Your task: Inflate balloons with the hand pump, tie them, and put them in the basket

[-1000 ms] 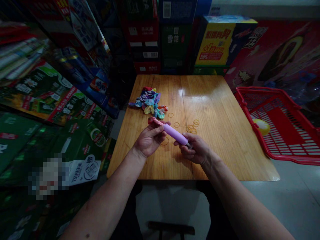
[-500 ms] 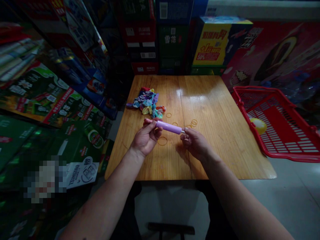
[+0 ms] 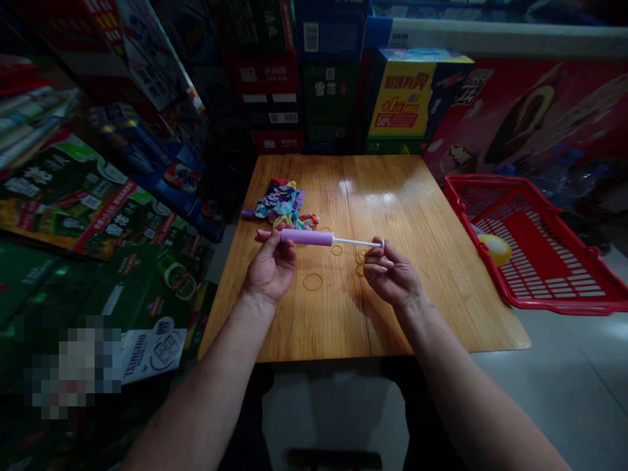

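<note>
A purple hand pump [image 3: 308, 237] is held level over the table, its white plunger rod [image 3: 356, 242] drawn far out. My left hand [image 3: 271, 267] is closed around the barrel's left end, where a limp pink balloon [image 3: 263, 235] sticks out past my fingers; they hide the nozzle. At the other end, my right hand [image 3: 394, 271] pinches the plunger's white end. Below the pump, several yellow rubber bands lie on the wood, among them a larger rubber band [image 3: 313, 282]. Behind my left hand rests a pile of crumpled patterned cloth pieces [image 3: 282, 204].
The wooden table [image 3: 417, 314] has stacked boxes behind it, including a yellow and blue box [image 3: 402, 95]. Beer cartons [image 3: 147, 281] crowd the left side. At the right edge is a red basket [image 3: 564, 261] with a yellow item [image 3: 495, 250] inside.
My right hand has pulled the plunger out to the right, so a long stretch of white rod now shows. My left hand and the barrel have shifted left.
</note>
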{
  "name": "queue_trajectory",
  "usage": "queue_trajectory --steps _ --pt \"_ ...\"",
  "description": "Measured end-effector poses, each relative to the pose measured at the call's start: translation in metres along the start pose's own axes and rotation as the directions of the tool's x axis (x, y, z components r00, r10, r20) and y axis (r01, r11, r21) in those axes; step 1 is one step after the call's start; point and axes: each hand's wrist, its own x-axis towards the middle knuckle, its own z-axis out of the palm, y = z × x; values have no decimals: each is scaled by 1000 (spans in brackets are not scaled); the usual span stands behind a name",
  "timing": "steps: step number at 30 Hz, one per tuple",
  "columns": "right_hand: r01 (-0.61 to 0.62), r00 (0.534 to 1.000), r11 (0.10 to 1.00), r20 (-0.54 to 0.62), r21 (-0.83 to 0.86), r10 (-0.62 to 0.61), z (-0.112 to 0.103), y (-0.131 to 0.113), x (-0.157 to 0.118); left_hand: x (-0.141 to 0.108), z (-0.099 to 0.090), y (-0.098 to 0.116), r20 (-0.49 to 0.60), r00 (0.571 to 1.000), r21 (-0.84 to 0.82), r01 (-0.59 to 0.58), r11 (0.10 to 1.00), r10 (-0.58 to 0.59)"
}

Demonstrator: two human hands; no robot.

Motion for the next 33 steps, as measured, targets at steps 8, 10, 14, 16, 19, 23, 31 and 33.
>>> queue_trajectory --steps 8,10,14,16,19,23,31,33 --pt "-130 992 991 -1 38 130 1 34 1 -24 2 -39 86 989 93 108 990 -116" --pt "-150 989 987 15 51 149 2 36 -2 -19 1 -36 73 989 73 119 990 -125" --pt "-63 997 997 45 44 61 4 21 -6 -10 4 -18 76 995 86 65 994 -72" --pt "11 998 1000 59 4 -11 5 11 -7 -8 6 -8 51 999 85 -13 996 8" --pt "50 998 996 52 -73 -46 6 9 -6 -11 9 -6 32 998 90 -60 994 57" --pt "-42 999 998 11 -52 43 7 29 -6 -23 9 -26 94 995 135 24 991 -37" --pt "-21 999 997 47 72 18 7 17 -6 -20 11 -22 74 994 89 69 994 -75" --pt "22 998 996 53 85 -27 6 7 -6 -16 12 -16 42 999 69 22 997 -25"
